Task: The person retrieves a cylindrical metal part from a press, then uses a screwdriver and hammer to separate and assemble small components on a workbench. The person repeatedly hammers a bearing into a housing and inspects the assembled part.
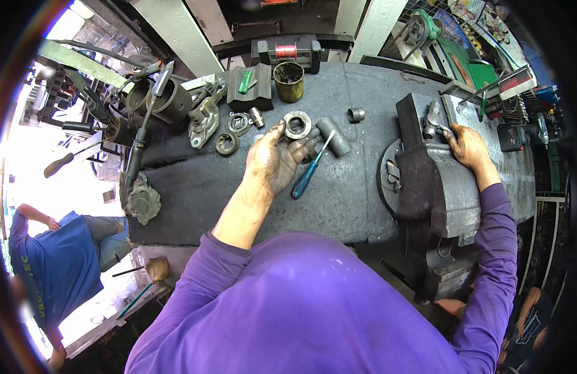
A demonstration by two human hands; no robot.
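My left hand (271, 163) is palm up over the workbench, with thumb and fingers around a steel bearing ring (288, 129). Dark grime covers the fingers. Just right of it, a screwdriver (306, 179) with a blue handle lies with its shaft across a grey metal tube (339, 142). My right hand (470, 148) rests on top of the bench vise (454, 187), its fingers closed around the handle of a hammer (432, 117). The hammer's head lies at the far side of the vise. A toothed ring (226, 144), a round flange (239, 123) and a small bushing (256, 116) sit left of my left hand.
A short metal sleeve (356, 115) stands toward the back. Farther left are a grimy yellow can (289, 90), a V-shaped block (257, 100) and a metal housing (204, 124). A casting (144, 201) sits at the left edge. A person in blue (64, 262) is at far left.
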